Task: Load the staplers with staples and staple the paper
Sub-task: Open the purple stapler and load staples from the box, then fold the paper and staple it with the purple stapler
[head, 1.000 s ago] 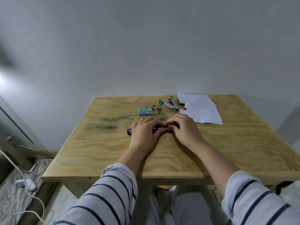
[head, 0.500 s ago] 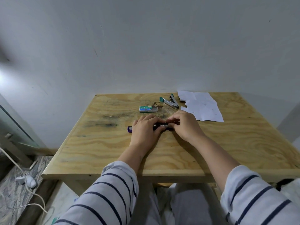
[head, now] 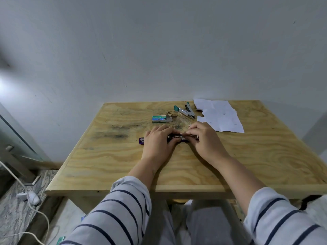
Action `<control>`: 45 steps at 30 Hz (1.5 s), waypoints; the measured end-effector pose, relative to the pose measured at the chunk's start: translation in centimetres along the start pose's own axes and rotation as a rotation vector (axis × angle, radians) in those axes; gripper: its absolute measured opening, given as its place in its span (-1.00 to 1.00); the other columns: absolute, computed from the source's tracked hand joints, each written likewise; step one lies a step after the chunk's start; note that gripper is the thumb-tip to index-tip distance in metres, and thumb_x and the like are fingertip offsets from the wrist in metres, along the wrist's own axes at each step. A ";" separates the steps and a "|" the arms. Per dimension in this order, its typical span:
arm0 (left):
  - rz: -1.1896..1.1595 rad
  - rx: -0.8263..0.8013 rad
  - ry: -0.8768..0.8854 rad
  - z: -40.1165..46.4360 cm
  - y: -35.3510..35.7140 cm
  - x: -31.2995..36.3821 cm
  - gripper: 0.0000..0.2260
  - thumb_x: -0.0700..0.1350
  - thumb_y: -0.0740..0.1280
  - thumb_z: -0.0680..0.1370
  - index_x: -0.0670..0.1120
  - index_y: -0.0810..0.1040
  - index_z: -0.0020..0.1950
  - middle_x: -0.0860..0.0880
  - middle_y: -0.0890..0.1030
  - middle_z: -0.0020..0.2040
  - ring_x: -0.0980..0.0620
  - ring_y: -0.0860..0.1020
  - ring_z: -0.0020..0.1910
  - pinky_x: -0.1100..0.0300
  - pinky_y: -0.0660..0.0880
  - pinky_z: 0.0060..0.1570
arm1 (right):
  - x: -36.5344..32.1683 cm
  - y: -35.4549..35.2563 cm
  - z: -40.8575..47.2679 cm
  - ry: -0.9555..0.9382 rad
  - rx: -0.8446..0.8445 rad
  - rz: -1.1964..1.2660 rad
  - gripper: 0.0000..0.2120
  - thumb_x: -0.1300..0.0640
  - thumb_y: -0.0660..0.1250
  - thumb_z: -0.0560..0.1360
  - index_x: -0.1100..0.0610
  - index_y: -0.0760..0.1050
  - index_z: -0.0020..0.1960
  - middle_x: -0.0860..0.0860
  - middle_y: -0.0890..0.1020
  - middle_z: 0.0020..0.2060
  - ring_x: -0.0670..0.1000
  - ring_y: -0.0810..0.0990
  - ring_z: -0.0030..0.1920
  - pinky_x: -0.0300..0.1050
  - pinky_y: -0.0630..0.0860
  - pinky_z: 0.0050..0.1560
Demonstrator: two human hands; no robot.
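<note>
A purple stapler point(head: 177, 138) lies flat across the middle of the wooden table point(head: 113, 160), its purple end sticking out left of my left hand. My left hand point(head: 159, 140) covers its left half and holds it down with curled fingers. My right hand point(head: 205, 138) grips its right half, fingertips at the metal staple channel. A green-and-silver stapler point(head: 184, 112) lies opened up at the far side. A small green box of staples point(head: 161, 119) sits to its left. White torn-edged paper point(head: 221, 115) lies at the far right.
The table stands against a plain white wall. A small piece of wrapping point(head: 171, 114) lies by the staple box. On the floor at the left runs a white cable with a switch point(head: 30, 197). My striped sleeves fill the bottom of the view.
Both hands stay on the purple stapler with only slight finger shifts. The camera has tilted a little, so the table sits a touch higher in view.
</note>
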State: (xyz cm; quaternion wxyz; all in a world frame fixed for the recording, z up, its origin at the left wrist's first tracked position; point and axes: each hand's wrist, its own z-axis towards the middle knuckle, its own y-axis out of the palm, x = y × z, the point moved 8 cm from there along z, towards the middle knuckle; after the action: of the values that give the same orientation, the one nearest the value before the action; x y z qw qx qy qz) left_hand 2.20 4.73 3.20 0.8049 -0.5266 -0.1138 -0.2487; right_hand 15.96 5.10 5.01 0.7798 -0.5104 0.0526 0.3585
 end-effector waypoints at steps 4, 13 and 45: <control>0.003 0.004 -0.003 0.0 0.0 -0.1 -0.80 0.09 0.31 0.53 0.14 0.59 0.13 0.16 0.59 0.07 0.08 0.47 0.14 0.15 0.25 0.09 | 1.4 -0.8 -0.3 0.061 0.030 0.008 -0.89 0.21 0.42 0.43 0.17 0.65 -0.05 0.04 0.65 -0.12 0.02 0.53 -0.04 -0.25 0.38 -0.08; 0.181 -0.181 0.060 0.2 -0.1 -1.3 -0.61 0.24 0.23 0.53 0.17 0.43 0.32 0.13 0.51 0.29 0.06 0.43 0.28 0.03 0.28 0.25 | 3.8 -1.8 -1.2 0.240 0.089 0.182 -0.90 0.24 0.42 0.44 0.14 0.66 -0.07 -0.08 0.63 -0.19 -0.32 0.49 -0.23 -0.65 0.34 -0.16; -0.312 -0.160 -0.115 3.6 0.4 4.2 -0.78 0.02 0.32 0.55 0.09 0.41 0.17 0.13 0.59 0.06 -0.01 0.60 -0.07 -0.03 0.56 -0.09 | 5.5 -1.2 -0.4 0.908 -0.007 0.838 -0.45 -0.24 0.40 0.35 0.21 0.62 0.06 0.11 0.68 0.01 0.10 0.63 0.05 -0.05 0.51 0.07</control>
State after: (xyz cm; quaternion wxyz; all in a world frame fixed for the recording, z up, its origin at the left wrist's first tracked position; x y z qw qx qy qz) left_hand 6.27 6.91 6.31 0.7042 -0.5783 -0.2199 -0.3482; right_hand 20.85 7.25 3.28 0.4708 -0.5506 0.5741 0.3816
